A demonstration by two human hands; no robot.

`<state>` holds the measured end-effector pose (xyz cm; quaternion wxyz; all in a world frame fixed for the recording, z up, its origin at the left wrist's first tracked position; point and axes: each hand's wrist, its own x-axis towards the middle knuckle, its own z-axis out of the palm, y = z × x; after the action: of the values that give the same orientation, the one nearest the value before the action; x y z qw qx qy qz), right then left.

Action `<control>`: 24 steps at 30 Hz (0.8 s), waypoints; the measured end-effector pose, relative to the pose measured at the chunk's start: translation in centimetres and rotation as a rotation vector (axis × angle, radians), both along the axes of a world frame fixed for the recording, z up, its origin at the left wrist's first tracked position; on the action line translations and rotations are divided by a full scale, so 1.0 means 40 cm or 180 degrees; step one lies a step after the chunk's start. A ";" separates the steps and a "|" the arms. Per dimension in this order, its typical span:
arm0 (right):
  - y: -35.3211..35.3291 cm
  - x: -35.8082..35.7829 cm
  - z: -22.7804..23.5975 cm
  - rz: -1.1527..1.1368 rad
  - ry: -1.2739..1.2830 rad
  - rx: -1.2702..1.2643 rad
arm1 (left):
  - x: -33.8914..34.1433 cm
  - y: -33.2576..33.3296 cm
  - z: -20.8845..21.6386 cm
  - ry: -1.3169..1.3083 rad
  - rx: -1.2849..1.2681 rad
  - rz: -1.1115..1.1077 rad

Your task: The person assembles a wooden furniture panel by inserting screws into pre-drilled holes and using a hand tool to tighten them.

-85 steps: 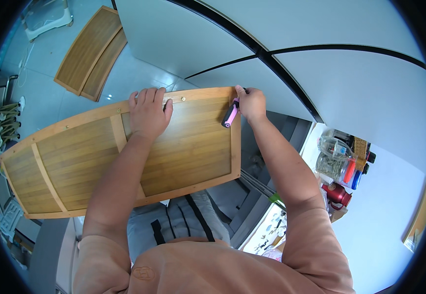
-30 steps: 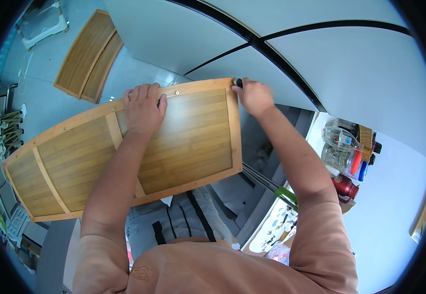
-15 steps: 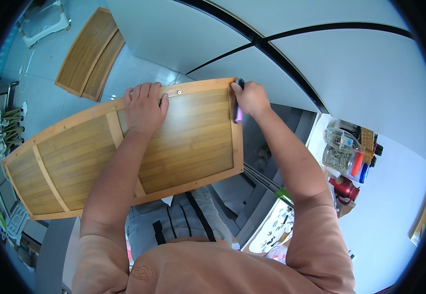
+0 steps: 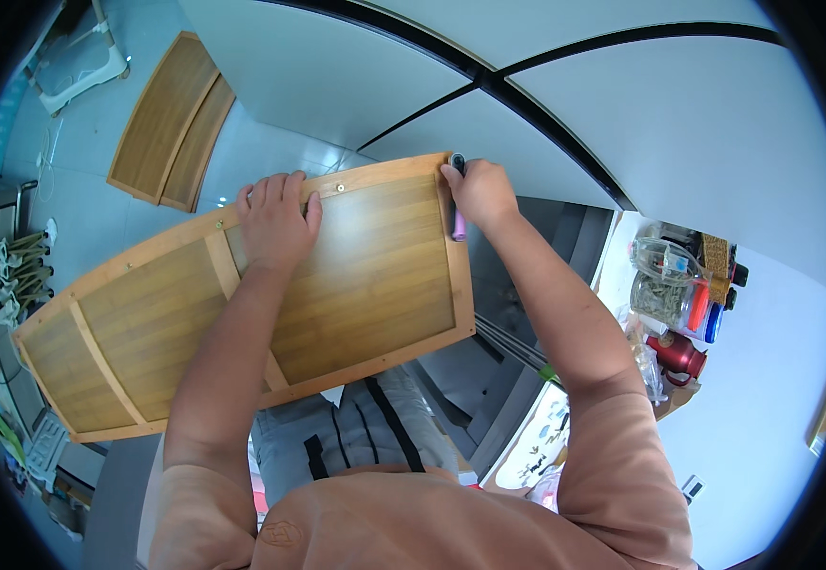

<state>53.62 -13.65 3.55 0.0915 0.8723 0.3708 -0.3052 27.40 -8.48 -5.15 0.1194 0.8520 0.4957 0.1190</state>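
A long wooden panel (image 4: 365, 275) with a raised frame and cross slats stands tilted in front of me, its framed side facing me. Small brass-coloured fittings sit along its far rail. My left hand (image 4: 278, 218) grips that far rail, fingers bent over the edge and thumb on the near side. At the panel's right far corner, my right hand (image 4: 481, 193) is closed on a ratchet-like tool (image 4: 458, 223) with a round dark-and-silver head and a purple handle. The tool lies along the right end rail; its contact point with the wood is hidden.
Two curved wooden panels (image 4: 166, 119) lie on the tiled floor at the far left. White cabinet doors (image 4: 394, 66) rise ahead. To the right, a shelf carries jars (image 4: 665, 285) and a red thermos (image 4: 679, 359). A grey cushion (image 4: 356, 437) is below the panel.
The panel's left end sits slightly lower and further right in view. My right hand has shifted a little left with the tool, at the same corner. The left hand keeps its hold.
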 end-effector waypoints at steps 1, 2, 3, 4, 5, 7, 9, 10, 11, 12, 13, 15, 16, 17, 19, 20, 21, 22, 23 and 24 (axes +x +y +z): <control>-0.023 0.018 -0.012 0.0732 -0.0457 0.0207 | 0.003 0.000 0.002 0.0004 0.0011 -0.0010; -0.043 0.039 -0.025 0.1465 -0.0917 0.0413 | 0.006 0.001 0.005 0.0013 0.0006 -0.0022; -0.060 0.079 -0.032 0.1452 -0.0937 0.0405 | 0.016 -0.002 0.006 -0.0003 -0.0012 -0.0041; -0.064 0.116 -0.033 0.2041 -0.1129 0.0905 | 0.023 -0.003 0.005 -0.0018 -0.0008 -0.0043; -0.070 0.146 -0.039 0.2631 -0.1318 0.1406 | 0.031 -0.004 0.003 -0.0064 -0.0007 -0.0053; -0.035 0.082 -0.008 0.2087 -0.0871 0.0827 | 0.011 0.001 0.003 -0.0015 0.0015 -0.0047; -0.013 0.023 0.013 0.0849 -0.0354 0.0118 | 0.007 0.002 0.013 0.0008 -0.0134 -0.0052; -0.013 0.015 -0.012 0.0376 -0.0219 0.0246 | 0.008 0.001 0.009 -0.0002 -0.0129 -0.0055; -0.011 0.017 -0.005 0.0374 -0.0227 0.0250 | 0.008 -0.001 -0.002 0.0000 -0.0055 -0.0052; -0.003 0.011 0.003 0.0141 -0.0007 0.0163 | 0.002 0.001 -0.002 0.0024 0.0025 -0.0036; 0.003 0.004 0.008 -0.0090 0.0216 0.0074 | -0.003 0.003 -0.001 0.0042 0.0034 -0.0025; -0.011 0.021 -0.003 0.0585 -0.0217 0.0061 | -0.004 0.002 0.003 0.0008 0.0126 -0.0065; -0.035 0.065 -0.021 0.1654 -0.0848 0.0661 | 0.007 -0.002 0.005 -0.0027 0.0110 -0.0081; -0.055 0.112 -0.035 0.2731 -0.1475 0.1253 | 0.017 -0.006 0.009 -0.0066 0.0062 -0.0091; -0.035 0.131 -0.023 0.3108 -0.1433 0.1472 | 0.013 -0.001 0.009 -0.0053 0.0043 -0.0074; -0.031 0.138 -0.017 0.2840 -0.1157 0.0978 | 0.015 0.000 0.004 -0.0073 0.0047 -0.0083; -0.022 0.131 -0.007 0.2555 -0.0863 0.0499 | 0.012 0.001 0.001 -0.0074 0.0052 -0.0095; -0.016 0.106 -0.001 0.2556 -0.0854 0.0503 | 0.008 0.002 0.003 -0.0065 0.0052 -0.0093; -0.013 0.067 -0.005 0.1786 -0.0580 0.0215 | 0.002 0.002 0.007 -0.0028 0.0044 -0.0074; -0.008 0.028 -0.005 0.1027 -0.0325 -0.0078 | -0.004 0.000 0.010 -0.0013 0.0032 -0.0043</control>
<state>54.74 -13.97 3.33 0.1687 0.8147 0.4972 -0.2463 27.24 -8.49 -4.74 0.1168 0.8557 0.4891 0.1224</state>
